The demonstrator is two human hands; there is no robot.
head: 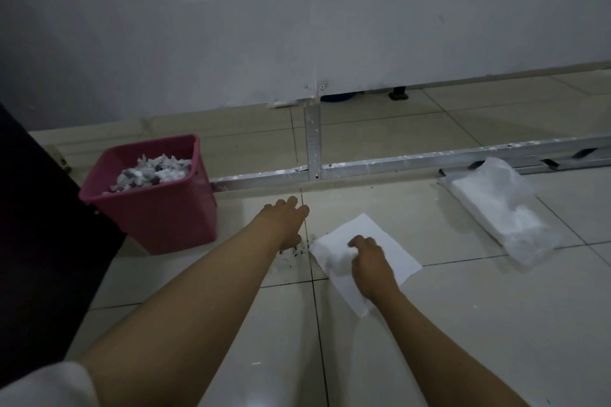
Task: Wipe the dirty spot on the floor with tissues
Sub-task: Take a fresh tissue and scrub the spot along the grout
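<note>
Right hand (372,269) presses tissue (390,241) flat, just right of dirty spot (296,249); left hand (286,220), fingers spread and empty, braces beyond it.

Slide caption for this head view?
Right hand presses tissue beside dark spot; left hand flat on floor near pink bin.

Dim, flat indoor light with a cool grey cast; source not visible. Soft sheen on the floor tiles (271,370) at bottom centre, no hard glare. Faint shadow under the pink bin (158,208). Corners darken, upper left most. Wide-angle bend shows in the metal rail (413,160). Overall soft, slightly noisy; white tissue (390,241) nearly blown out.
</note>
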